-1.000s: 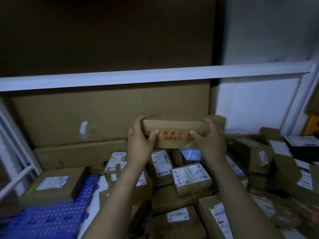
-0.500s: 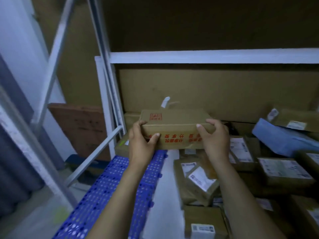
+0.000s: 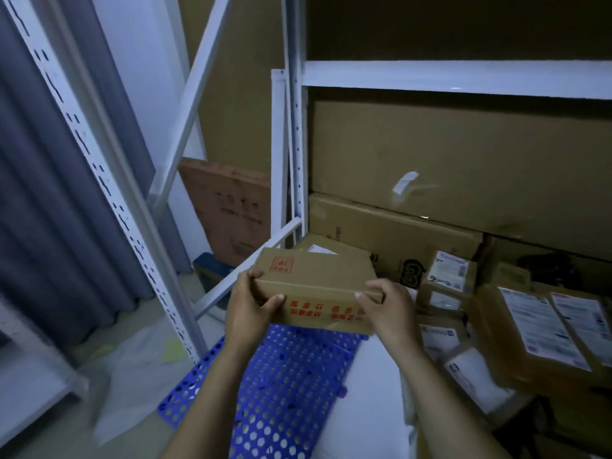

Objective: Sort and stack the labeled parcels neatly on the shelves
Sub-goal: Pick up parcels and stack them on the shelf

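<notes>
A: So, far left first?
B: Grey curtain (image 3: 49, 193), hanging in folds. Just right of it a white slotted post (image 3: 109, 180) leans across the view, with a diagonal brace behind. Pale floor (image 3: 109, 376) below, scraps of paper on it.
A: Behind the brace?
B: Reddish-brown board (image 3: 231, 207), upright. It carries dark print too small to read.
A: Centre?
B: Blue perforated mat (image 3: 281, 392), running from the bottom edge toward the rack (image 3: 296, 144). Over its far end is the box (image 3: 314, 270): plain brown card, lying flat. Red stamp on top, and red characters on the near side, upside down to the camera. Can't tell whether its underside touches anything.
A: Who has it?
B: Both hands. Left hand (image 3: 248, 309) grasps the left end, thumb on the near side, fingers (image 3: 247, 280) curled round the corner. Right hand (image 3: 390, 313) grasps the right end, thumb on the near top edge, the rest wrapped behind and hidden.
A: Beyond the box?
B: White beam (image 3: 447, 79) of the rack overhead. Under it two large cartons (image 3: 463, 154) are stacked against the back, with a strip of white tape on the upper one.
A: Far right?
B: Labelled parcels (image 3: 530, 326), piled loosely in the bay, labels up, some tilted. The box is left of that pile.
</notes>
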